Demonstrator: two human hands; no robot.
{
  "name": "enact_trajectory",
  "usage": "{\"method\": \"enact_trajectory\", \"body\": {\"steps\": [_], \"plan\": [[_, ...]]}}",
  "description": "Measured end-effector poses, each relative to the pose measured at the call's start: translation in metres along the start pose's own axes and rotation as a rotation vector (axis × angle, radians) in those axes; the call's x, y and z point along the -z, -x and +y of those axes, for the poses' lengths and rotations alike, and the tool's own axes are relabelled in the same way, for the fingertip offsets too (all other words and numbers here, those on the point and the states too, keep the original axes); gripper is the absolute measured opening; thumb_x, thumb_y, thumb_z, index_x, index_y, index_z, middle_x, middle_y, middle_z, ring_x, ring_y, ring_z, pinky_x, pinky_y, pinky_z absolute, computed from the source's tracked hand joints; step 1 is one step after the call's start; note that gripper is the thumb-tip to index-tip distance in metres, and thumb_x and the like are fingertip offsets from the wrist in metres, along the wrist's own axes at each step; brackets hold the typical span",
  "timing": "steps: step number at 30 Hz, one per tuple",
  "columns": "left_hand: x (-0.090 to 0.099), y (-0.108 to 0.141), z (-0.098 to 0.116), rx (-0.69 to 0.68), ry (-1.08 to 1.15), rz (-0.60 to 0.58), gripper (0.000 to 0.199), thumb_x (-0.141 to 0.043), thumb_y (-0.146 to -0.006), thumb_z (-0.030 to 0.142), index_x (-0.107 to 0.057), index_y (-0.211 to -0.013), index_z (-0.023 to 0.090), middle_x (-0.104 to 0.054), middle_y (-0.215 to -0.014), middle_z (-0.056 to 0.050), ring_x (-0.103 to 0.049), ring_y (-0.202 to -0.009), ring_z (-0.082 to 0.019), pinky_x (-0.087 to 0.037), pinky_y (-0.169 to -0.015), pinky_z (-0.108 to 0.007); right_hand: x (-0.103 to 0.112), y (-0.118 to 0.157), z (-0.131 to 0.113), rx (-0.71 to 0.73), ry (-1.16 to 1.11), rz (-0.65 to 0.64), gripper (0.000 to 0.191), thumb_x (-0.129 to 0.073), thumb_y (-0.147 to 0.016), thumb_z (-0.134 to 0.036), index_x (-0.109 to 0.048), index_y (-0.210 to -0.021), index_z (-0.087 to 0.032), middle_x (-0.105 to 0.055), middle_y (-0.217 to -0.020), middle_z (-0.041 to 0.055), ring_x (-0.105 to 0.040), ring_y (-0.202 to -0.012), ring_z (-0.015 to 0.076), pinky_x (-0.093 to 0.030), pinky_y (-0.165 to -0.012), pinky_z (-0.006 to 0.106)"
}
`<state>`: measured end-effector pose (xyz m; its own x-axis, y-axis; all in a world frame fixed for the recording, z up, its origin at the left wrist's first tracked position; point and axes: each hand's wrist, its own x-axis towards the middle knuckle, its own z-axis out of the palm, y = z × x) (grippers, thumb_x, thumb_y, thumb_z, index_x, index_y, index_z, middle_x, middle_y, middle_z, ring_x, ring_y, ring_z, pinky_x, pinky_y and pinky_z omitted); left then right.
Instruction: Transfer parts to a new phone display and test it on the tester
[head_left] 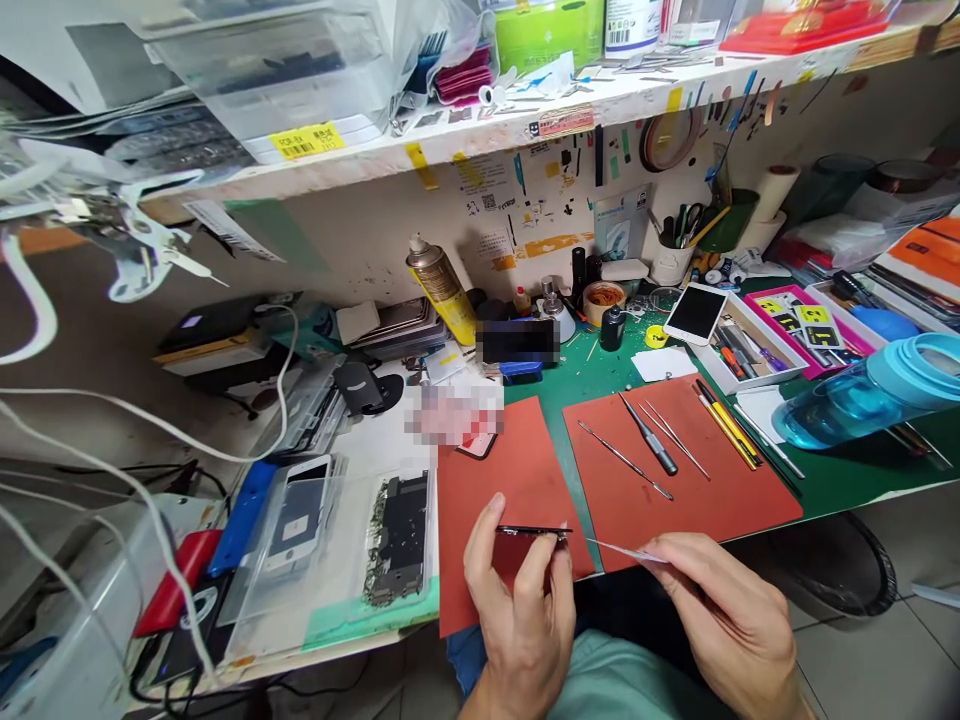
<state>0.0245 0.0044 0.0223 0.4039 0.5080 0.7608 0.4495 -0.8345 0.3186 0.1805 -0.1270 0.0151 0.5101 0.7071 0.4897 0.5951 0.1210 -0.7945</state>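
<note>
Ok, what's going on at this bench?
Someone's left hand grips a thin black flat part, seen edge-on, above the left reddish-brown mat. The right hand pinches a thin pale sliver, its tip pointing toward that part, with a gap between them in this view. Tweezers and a grey-handled tool lie on the right mat.
</note>
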Motion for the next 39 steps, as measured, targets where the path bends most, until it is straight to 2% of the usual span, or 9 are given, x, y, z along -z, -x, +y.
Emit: {"method": "enact_trajectory", "body": {"steps": [8, 14, 20, 25, 28, 33, 36, 39], "plan": [[0.001, 0.001, 0.001, -0.006, -0.005, -0.005, 0.040, -0.077, -0.083, -0.009, -0.067, -0.114, 0.014, -0.045, -0.166, -0.023, -0.052, -0.151, -0.035, -0.053, -0.115, -0.047, -0.010, -0.002, 0.003, -0.017, -0.102, -0.016, 0.036, -0.065, -0.097, -0.001, -0.080, -0.118, -0.027, -0.080, -0.099, 0.0043, -0.079, -0.083, 0.0182, -0.066, -0.073, 0.026], [0.000, 0.003, 0.000, -0.020, 0.012, -0.031, 0.043, -0.077, -0.083, -0.011, -0.067, -0.117, 0.014, -0.042, -0.169, -0.024, -0.050, -0.153, -0.038, -0.053, -0.117, -0.055, -0.014, -0.008, 0.002, 0.005, -0.081, -0.027, 0.034, -0.065, -0.098, -0.002, -0.080, -0.117, -0.026, -0.080, -0.099, 0.0045, -0.079, -0.083, 0.0174, -0.066, -0.072, 0.025], [-0.006, 0.005, -0.001, -0.063, 0.049, -0.035, 0.047, -0.076, -0.081, -0.014, -0.061, -0.116, 0.014, -0.043, -0.169, -0.026, -0.053, -0.152, -0.040, -0.056, -0.116, -0.063, -0.012, -0.014, -0.001, 0.085, -0.039, -0.071, 0.040, -0.063, -0.098, -0.001, -0.079, -0.124, -0.028, -0.081, -0.101, 0.0050, -0.080, -0.086, 0.0186, -0.067, -0.075, 0.027], [-0.010, 0.009, -0.002, -0.027, 0.119, -0.033, 0.046, -0.072, -0.082, -0.015, -0.055, -0.110, 0.017, -0.047, -0.167, -0.025, -0.055, -0.151, -0.039, -0.058, -0.115, -0.063, -0.008, -0.020, -0.003, 0.160, -0.020, -0.126, 0.049, -0.059, -0.099, 0.002, -0.072, -0.134, -0.028, -0.081, -0.105, 0.0055, -0.079, -0.092, 0.0199, -0.067, -0.082, 0.032], [-0.012, 0.011, -0.004, -0.024, 0.123, -0.041, 0.045, -0.072, -0.083, -0.014, -0.055, -0.109, 0.018, -0.046, -0.168, -0.024, -0.054, -0.151, -0.038, -0.058, -0.114, -0.065, -0.007, -0.022, -0.006, 0.201, 0.024, -0.136, 0.052, -0.057, -0.098, 0.003, -0.069, -0.140, -0.027, -0.081, -0.108, 0.0061, -0.080, -0.095, 0.0199, -0.067, -0.083, 0.032], [-0.014, 0.010, -0.008, -0.055, 0.157, -0.072, 0.057, -0.072, -0.080, -0.017, -0.051, -0.118, 0.019, -0.044, -0.169, -0.023, -0.054, -0.152, -0.038, -0.056, -0.114, -0.070, -0.006, -0.022, -0.013, 0.320, 0.177, -0.113, 0.061, -0.054, -0.094, 0.008, -0.063, -0.148, -0.020, -0.083, -0.112, 0.0095, -0.081, -0.098, 0.0212, -0.067, -0.087, 0.033], [-0.012, 0.008, -0.008, -0.080, 0.183, -0.090, 0.060, -0.071, -0.079, -0.018, -0.050, -0.120, 0.019, -0.043, -0.170, -0.023, -0.052, -0.153, -0.039, -0.056, -0.114, -0.072, -0.002, -0.026, -0.019, 0.380, 0.265, -0.115, 0.061, -0.052, -0.093, 0.008, -0.061, -0.149, -0.014, -0.083, -0.107, 0.0119, -0.082, -0.094, 0.0239, -0.067, -0.084, 0.036], [-0.011, 0.006, -0.008, -0.111, 0.200, -0.106, 0.061, -0.070, -0.078, -0.019, -0.050, -0.121, 0.019, -0.043, -0.169, -0.024, -0.050, -0.154, -0.039, -0.055, -0.115, -0.071, 0.004, -0.037, -0.025, 0.412, 0.334, -0.147, 0.054, -0.052, -0.095, 0.005, -0.062, -0.145, -0.013, -0.083, -0.101, 0.0124, -0.082, -0.089, 0.0250, -0.067, -0.077, 0.036]]}}
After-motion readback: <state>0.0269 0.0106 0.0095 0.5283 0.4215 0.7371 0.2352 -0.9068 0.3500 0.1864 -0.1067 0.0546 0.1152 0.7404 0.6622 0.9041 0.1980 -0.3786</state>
